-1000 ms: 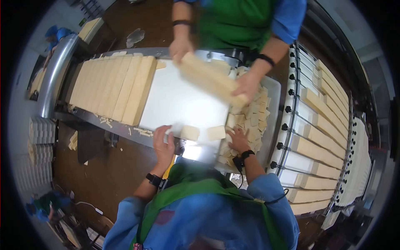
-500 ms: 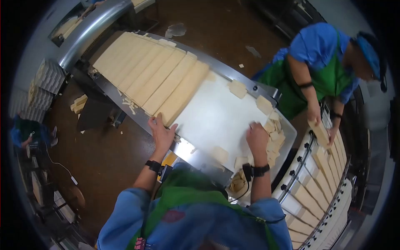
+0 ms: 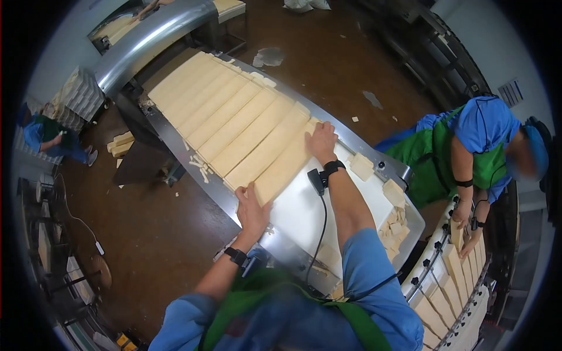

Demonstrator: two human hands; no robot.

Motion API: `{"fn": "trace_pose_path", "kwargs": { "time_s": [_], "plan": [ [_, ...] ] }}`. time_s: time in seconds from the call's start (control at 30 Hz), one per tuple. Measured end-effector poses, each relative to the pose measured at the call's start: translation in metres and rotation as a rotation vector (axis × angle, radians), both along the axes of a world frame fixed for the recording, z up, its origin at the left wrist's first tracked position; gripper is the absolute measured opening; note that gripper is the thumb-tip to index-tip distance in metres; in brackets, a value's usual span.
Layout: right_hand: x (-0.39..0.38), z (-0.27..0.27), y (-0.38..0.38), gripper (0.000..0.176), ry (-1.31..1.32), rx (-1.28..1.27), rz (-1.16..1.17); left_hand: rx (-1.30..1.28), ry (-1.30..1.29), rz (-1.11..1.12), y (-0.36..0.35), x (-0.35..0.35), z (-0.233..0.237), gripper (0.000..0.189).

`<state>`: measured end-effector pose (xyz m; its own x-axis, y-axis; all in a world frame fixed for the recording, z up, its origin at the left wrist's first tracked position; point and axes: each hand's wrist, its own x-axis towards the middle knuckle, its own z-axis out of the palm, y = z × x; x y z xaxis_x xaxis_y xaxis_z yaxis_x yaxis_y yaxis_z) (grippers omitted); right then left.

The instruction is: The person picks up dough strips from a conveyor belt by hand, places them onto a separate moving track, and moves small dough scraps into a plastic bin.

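Long pale dough strips (image 3: 252, 126) lie side by side on the white belt (image 3: 293, 212). At the near end of the last strip (image 3: 287, 164) is my left hand (image 3: 253, 209), its fingers on the strip's end and edge. My right hand (image 3: 322, 141) is at the far end of that same strip, fingers bent over its edge. The strip lies flat between both hands. Loose flat dough pieces (image 3: 361, 166) rest along the belt's far side, and more scraps (image 3: 393, 233) are piled at its right end.
A co-worker (image 3: 477, 146) in blue and green handles strips on a second conveyor (image 3: 448, 275) at the right. A metal roller cover (image 3: 158, 38) spans the upper left. Another person (image 3: 50, 137) stands at the far left, near stacked trays (image 3: 85, 96).
My right hand has moved from the scrap end to the far end of the last strip. My left hand stays at the near end. The view has shifted, and the co-worker's hands are lower.
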<state>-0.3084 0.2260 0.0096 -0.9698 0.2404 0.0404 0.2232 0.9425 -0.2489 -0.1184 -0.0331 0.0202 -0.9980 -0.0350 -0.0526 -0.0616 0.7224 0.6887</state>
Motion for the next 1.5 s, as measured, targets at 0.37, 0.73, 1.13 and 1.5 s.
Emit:
{"fn": "trace_pose_path", "kwargs": {
  "time_s": [0.37, 0.73, 1.13, 1.5],
  "plan": [
    [0.014, -0.024, 0.039, 0.058, 0.090, -0.128, 0.078, -0.075, -0.089, 0.025, 0.021, -0.006, 0.018, 0.081],
    [0.295, -0.004, 0.122, 0.071, 0.080, -0.020, -0.572, -0.166, -0.083, -0.703, 0.059, 0.005, 0.029, 0.094],
    [0.419, 0.045, 0.098, 0.058, 0.571, -0.134, -0.801, -0.123, 0.247, -0.741, 0.124, 0.089, 0.014, 0.083],
    [0.776, 0.100, 0.223, 0.040, 0.853, 0.214, -1.489, 0.054, 0.472, -1.389, 0.312, 0.328, 0.122, 0.081]
  ]
}}
